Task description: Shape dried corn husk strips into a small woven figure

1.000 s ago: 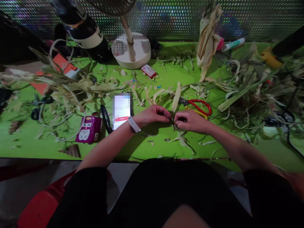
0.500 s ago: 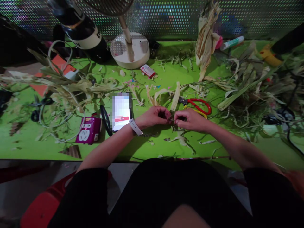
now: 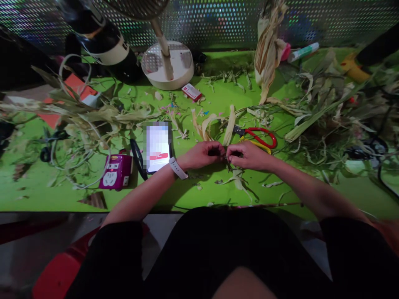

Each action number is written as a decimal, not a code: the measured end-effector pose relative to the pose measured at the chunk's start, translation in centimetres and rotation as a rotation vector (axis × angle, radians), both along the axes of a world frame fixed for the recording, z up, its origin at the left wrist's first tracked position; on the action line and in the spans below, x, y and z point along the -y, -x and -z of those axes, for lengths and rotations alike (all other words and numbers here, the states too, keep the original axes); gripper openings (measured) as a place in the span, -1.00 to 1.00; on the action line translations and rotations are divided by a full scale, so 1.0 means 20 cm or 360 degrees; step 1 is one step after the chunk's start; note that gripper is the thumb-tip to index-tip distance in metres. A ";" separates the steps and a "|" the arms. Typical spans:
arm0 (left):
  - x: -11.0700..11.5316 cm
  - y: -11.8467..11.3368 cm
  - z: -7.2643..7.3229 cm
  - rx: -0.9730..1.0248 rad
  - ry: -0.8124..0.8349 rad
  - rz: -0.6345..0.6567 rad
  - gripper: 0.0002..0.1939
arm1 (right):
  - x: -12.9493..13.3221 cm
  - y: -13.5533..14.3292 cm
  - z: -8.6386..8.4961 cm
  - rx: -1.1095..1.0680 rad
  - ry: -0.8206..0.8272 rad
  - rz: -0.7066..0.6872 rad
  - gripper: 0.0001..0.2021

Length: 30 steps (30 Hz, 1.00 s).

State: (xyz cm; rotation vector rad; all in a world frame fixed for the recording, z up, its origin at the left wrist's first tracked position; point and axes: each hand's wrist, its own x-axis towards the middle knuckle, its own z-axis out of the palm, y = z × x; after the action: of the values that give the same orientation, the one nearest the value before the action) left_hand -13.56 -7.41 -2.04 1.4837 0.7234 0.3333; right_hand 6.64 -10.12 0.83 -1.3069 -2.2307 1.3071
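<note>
A grey perforated metal screen (image 3: 202,25) backs a bright green bench (image 3: 28,195) littered with dried plant shreds. Near the front edge, the person's left hand (image 3: 205,153), a pale strap (image 3: 178,168) on its wrist, and right hand (image 3: 247,155) meet, fingertips almost touching. Thumbs and forefingers on both sides are drawn close around something small; the fingers hide it, so whether either grips it cannot be told. A flat, cream strip of dried corn husk (image 3: 230,124) rises just beyond the fingertips, and a frayed, pale green husk shred (image 3: 238,180) lies just on the near side. Curled beige husk pieces (image 3: 207,126) sit beyond the left hand. Metal scissors with red and yellow handles (image 3: 246,131) lie close beyond the right hand, and a tangled heap of green-brown husks (image 3: 327,124) spreads farther right. Beside the left wrist rests a lit phone (image 3: 160,143), with a purple, boxy power socket (image 3: 116,171) farther left.
</note>
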 end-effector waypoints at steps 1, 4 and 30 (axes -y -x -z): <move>0.00 0.00 0.00 -0.0008 -0.0026 0.0014 -0.86 | 0.00 0.00 0.00 -0.0004 0.0002 0.0006 -0.87; 0.00 0.00 0.00 -0.0030 -0.0080 0.0065 -0.85 | -0.01 0.00 0.01 -0.0005 0.0006 0.0022 -0.88; 0.00 -0.01 -0.02 0.0034 0.0246 0.0046 -0.69 | -0.01 0.01 0.03 -0.0049 0.0070 0.0132 -0.91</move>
State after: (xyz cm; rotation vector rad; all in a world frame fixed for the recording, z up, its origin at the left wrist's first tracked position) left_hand -13.44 -7.41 -1.69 1.3412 0.6947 0.2646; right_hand 6.46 -9.89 0.29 -1.3697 -2.1154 1.3444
